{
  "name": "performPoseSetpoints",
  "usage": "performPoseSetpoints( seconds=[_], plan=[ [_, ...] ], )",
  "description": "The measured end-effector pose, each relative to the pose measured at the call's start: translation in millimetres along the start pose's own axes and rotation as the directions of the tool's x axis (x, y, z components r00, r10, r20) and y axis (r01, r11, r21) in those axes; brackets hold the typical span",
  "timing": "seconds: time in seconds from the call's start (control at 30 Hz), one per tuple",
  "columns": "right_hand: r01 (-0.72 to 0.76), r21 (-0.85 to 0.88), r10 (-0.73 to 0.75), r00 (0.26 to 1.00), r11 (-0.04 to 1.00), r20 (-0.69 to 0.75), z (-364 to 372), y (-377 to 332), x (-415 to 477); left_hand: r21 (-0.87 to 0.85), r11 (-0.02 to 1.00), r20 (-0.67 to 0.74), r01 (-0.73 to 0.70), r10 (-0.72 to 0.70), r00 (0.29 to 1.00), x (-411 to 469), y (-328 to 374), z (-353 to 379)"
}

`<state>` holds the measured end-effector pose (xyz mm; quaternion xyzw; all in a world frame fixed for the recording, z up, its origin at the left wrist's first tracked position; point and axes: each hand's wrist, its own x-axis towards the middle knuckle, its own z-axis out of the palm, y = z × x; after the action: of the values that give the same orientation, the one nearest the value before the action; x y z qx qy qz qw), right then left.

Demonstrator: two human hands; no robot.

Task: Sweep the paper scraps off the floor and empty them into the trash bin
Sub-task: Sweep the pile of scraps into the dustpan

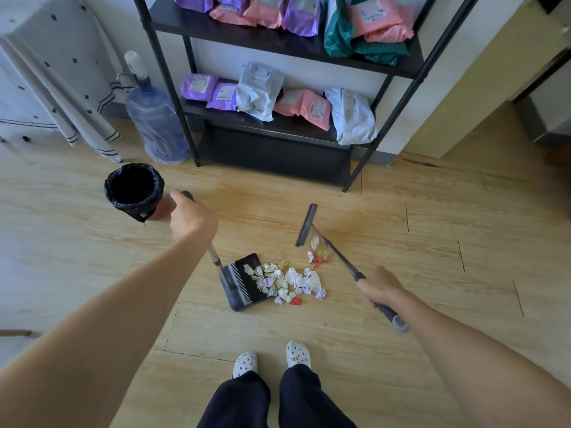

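Observation:
A heap of white, lilac, yellow and red paper scraps [293, 281] lies on the wooden floor, its left part on the lip of a dark dustpan [245, 282]. My left hand [191, 216] is shut on the top of the dustpan's upright handle. My right hand [381, 288] grips the long handle of a broom [340, 259]; its narrow dark head [306, 225] rests on the floor beyond the heap, with a few scraps beside it. A trash bin [133, 189] lined with a black bag stands to the left, just behind my left hand.
A black metal shelf rack [278, 125] with parcels stands straight ahead. A blue water jug [156, 125] sits left of it, beside a draped cloth [61, 88]. My feet in white clogs [272, 358] are near the bottom of the view.

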<state>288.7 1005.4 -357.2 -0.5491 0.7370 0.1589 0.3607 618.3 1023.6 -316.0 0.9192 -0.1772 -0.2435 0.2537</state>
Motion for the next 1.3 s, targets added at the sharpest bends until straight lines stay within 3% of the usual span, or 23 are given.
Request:
performPoseSetpoints(
  seconds=[0.17, 0.27, 0.57, 0.8, 1.1, 1.3],
  plan=[
    [-0.016, -0.118, 0.007, 0.998, 0.993, -0.069, -12.9, -6.1, 10.6, 0.027, 0.998, -0.008, -0.051, 0.051, 0.999, 7.9, -4.1, -6.8],
    [-0.003, -0.245, -0.011, 0.998, 0.969, -0.056, -19.2, -13.5, 14.2, 0.073, 0.992, -0.014, -0.103, 0.104, 0.994, 10.7, -6.7, -6.6],
    [-0.001, -0.361, 0.007, 1.0, 0.932, 0.016, -9.5, -25.9, 28.1, 0.11, 0.985, -0.049, -0.131, 0.137, 0.989, 17.5, -8.6, 0.8],
    [-0.12, 0.059, 0.104, 0.97, 0.991, 0.219, 27.3, -34.0, 34.7, 0.085, 0.988, -0.045, -0.129, 0.133, 0.99, 22.0, -6.9, -0.7],
    [-0.182, 0.222, 0.107, 0.944, 0.958, 0.311, 73.8, -51.6, 10.0, 0.018, 0.991, 0.0, -0.129, 0.129, 0.992, 21.9, -5.6, -7.9],
    [-0.165, 0.235, 0.067, 0.924, 0.958, 0.377, 90.7, -63.7, -22.6, -0.044, 0.993, 0.048, -0.114, 0.116, 0.992, 13.9, -13.9, -11.4]
  ],
)
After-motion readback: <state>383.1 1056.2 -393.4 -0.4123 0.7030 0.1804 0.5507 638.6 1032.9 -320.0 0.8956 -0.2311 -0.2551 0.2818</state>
